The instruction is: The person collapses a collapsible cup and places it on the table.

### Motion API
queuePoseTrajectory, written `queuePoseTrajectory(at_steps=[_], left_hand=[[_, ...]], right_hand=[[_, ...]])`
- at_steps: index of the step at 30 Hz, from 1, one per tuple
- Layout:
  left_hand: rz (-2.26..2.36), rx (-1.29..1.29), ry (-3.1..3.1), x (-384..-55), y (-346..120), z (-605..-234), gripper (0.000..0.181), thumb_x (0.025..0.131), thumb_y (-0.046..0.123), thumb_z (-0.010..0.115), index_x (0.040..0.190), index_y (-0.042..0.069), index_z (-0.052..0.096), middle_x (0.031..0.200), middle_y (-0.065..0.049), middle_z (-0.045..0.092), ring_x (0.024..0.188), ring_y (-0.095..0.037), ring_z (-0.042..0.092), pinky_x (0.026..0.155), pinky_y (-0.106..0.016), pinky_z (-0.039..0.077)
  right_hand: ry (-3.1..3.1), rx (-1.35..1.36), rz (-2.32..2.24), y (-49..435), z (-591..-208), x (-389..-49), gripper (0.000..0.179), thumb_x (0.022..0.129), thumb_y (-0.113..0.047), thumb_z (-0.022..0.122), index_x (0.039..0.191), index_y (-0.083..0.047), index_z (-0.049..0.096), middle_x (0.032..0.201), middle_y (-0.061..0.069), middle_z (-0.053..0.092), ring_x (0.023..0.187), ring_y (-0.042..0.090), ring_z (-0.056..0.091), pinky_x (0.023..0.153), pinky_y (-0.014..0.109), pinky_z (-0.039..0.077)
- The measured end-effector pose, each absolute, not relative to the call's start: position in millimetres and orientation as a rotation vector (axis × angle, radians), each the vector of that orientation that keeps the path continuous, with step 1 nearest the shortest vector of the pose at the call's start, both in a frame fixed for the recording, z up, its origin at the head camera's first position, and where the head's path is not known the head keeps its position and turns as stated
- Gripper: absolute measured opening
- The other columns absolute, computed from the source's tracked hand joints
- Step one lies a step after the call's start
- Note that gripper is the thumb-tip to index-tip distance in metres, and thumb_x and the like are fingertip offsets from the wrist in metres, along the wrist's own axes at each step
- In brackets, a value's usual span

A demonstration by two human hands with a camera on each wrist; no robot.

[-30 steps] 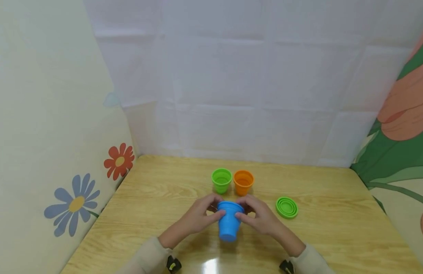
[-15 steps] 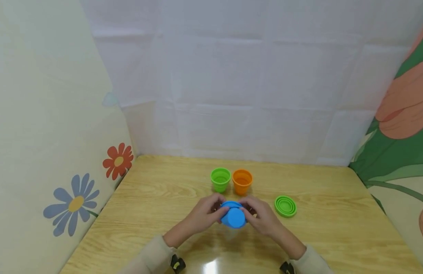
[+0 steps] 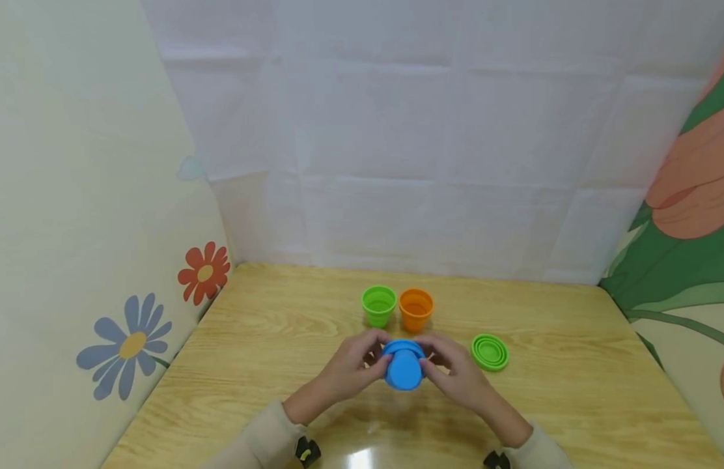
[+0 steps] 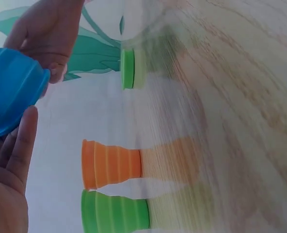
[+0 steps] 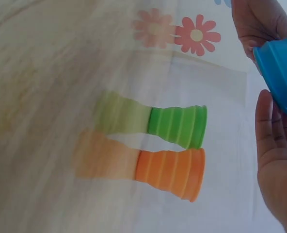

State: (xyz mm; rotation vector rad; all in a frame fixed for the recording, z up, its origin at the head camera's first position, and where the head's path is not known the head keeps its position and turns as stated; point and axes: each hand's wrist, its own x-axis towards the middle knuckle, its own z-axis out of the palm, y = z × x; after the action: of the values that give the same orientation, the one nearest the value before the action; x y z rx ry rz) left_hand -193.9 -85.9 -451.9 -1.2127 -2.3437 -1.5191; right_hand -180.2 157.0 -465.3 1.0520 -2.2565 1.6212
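Between my two hands a blue collapsible cup [image 3: 404,369] is held above the table, its round base tipped toward me. My left hand [image 3: 355,366] grips its left side, thumb on the near wall and fingers behind the rim. On the right side my right hand [image 3: 458,371] holds it the same way. Both wrist views show the blue cup's ridged wall, with fingers along the rim. Just beyond the hands stand an expanded green cup [image 3: 379,306] and an expanded orange cup [image 3: 417,309], upright side by side.
A flattened green collapsible cup [image 3: 489,352] lies on the wooden table [image 3: 573,378], right of my right hand. A white cloth [image 3: 397,130] hangs behind the table. Flower-printed cloth [image 3: 104,195] borders the left side, and leaf-printed cloth [image 3: 690,260] the right.
The blue cup has tilted so its base, which pointed down, now faces me, and it looks shorter. Both hands shifted slightly right with it. The other cups stay put.
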Motion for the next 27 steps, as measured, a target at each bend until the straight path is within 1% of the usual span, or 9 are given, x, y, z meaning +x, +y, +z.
queuePoseTrajectory(at_steps=[3,6,9,11,12,15,17,23,27], left_hand=[[-1.530,-1.215,-2.354,-192.9,-86.6,-452.2,0.017,0.099,0.003,0.062,0.116,0.004,0.060,0.098,-0.008,0.067,0.079,-0.009,0.063,0.065,-0.025,0.059],[-1.553,-1.217,-2.381,-192.5,-87.7,-450.7,0.018,0.102,0.007,0.058,0.120,0.005,0.061,0.106,-0.010,0.069,0.088,-0.014,0.065,0.071,-0.027,0.060],[-1.571,-1.227,-2.399,-193.6,-86.9,-449.2,0.019,0.103,0.010,0.058,0.121,0.005,0.063,0.108,-0.011,0.070,0.091,-0.014,0.065,0.071,-0.028,0.060],[-1.578,-1.252,-2.405,-194.7,-85.8,-448.6,0.020,0.103,0.011,0.059,0.121,0.004,0.065,0.107,-0.011,0.071,0.089,-0.011,0.066,0.070,-0.027,0.061],[-1.583,-1.268,-2.406,-195.2,-85.4,-448.9,0.020,0.103,0.011,0.060,0.120,0.004,0.065,0.106,-0.011,0.071,0.088,-0.011,0.067,0.069,-0.027,0.061],[-1.580,-1.285,-2.426,-195.5,-85.7,-449.2,0.019,0.102,0.011,0.061,0.118,0.003,0.066,0.103,-0.011,0.072,0.086,-0.008,0.068,0.068,-0.026,0.061],[-1.559,-1.274,-2.435,-195.3,-86.0,-449.8,0.018,0.101,0.010,0.062,0.117,0.003,0.066,0.102,-0.011,0.073,0.085,-0.008,0.069,0.068,-0.025,0.060],[-1.538,-1.185,-2.475,-193.1,-86.4,-448.9,0.016,0.101,0.009,0.061,0.116,0.003,0.061,0.102,-0.011,0.074,0.086,-0.010,0.069,0.069,-0.024,0.059],[-1.624,-1.130,-2.533,-193.1,-84.4,-447.4,0.015,0.102,0.013,0.061,0.113,0.003,0.062,0.102,-0.010,0.073,0.087,-0.010,0.069,0.073,-0.025,0.060]], right_hand=[[-2.227,1.094,1.583,158.7,-459.6,-177.8,0.033,0.094,0.012,0.061,0.124,-0.001,0.063,0.109,0.014,0.067,0.090,0.016,0.065,0.071,0.034,0.062],[-2.209,1.126,1.470,159.5,-455.7,-175.9,0.034,0.091,0.014,0.064,0.123,0.003,0.064,0.109,0.015,0.066,0.089,0.016,0.064,0.070,0.032,0.062],[-2.174,1.170,1.370,161.3,-457.7,-177.9,0.037,0.089,0.013,0.067,0.125,0.005,0.066,0.109,0.015,0.067,0.087,0.014,0.063,0.069,0.028,0.059],[-2.143,1.200,1.337,162.9,-461.4,-180.5,0.039,0.088,0.012,0.068,0.126,0.004,0.066,0.111,0.014,0.067,0.086,0.013,0.062,0.069,0.025,0.058],[-2.137,1.202,1.329,163.0,-461.3,-180.8,0.039,0.088,0.012,0.068,0.126,0.004,0.067,0.111,0.014,0.068,0.084,0.014,0.062,0.069,0.025,0.057],[-2.143,1.187,1.318,162.9,-459.7,-180.2,0.036,0.089,0.011,0.069,0.124,0.003,0.068,0.110,0.014,0.069,0.084,0.015,0.063,0.069,0.026,0.058],[-2.181,1.151,1.353,163.3,-458.1,-178.9,0.033,0.091,0.008,0.067,0.124,0.001,0.068,0.111,0.013,0.070,0.086,0.016,0.065,0.072,0.027,0.059],[-2.364,0.955,1.603,165.9,-456.2,-177.4,0.027,0.100,-0.003,0.062,0.126,-0.003,0.067,0.116,0.012,0.068,0.099,0.014,0.066,0.079,0.030,0.061],[-2.399,0.932,1.619,165.2,-456.0,-178.6,0.025,0.100,-0.005,0.063,0.124,-0.001,0.068,0.115,0.012,0.069,0.098,0.012,0.065,0.079,0.031,0.060]])
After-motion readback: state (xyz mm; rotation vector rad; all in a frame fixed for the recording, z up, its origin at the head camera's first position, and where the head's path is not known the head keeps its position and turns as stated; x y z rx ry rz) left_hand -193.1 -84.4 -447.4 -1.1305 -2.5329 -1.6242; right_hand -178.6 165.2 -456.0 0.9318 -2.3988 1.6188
